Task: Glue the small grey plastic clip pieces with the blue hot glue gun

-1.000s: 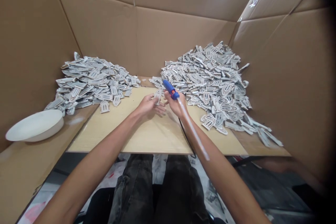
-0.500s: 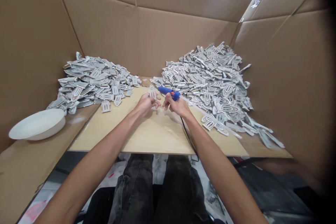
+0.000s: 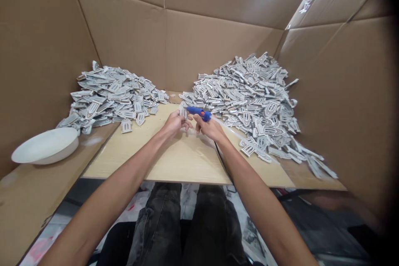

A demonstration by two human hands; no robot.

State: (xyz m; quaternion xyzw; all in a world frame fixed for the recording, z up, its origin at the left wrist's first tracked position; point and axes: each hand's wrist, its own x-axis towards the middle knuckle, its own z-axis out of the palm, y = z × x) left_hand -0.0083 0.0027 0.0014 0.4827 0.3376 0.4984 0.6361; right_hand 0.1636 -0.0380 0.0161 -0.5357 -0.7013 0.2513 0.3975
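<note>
Between its fingers my left hand (image 3: 175, 124) holds a small grey-white slotted piece (image 3: 183, 110) upright, its pointed end up. My right hand (image 3: 209, 128) is closed around a blue glue gun (image 3: 198, 112), which has a clear stick trailing from its back end and a black cord (image 3: 222, 158) running down over the board edge. The gun's tip points left and lies right by the slotted piece; whether they touch I cannot tell. Both hands are above the pale wooden board (image 3: 183, 162).
A pile of similar slotted pieces (image 3: 109, 91) lies at the left, and a larger pile (image 3: 249, 95) at the right. At the far left stands a white bowl (image 3: 46, 145). Tall cardboard walls (image 3: 218, 37) enclose the back and sides. My legs are below the board's front edge.
The glue gun has moved slightly left and down, and its tip is now close against the slotted piece. My left hand has shifted slightly right with the piece.
</note>
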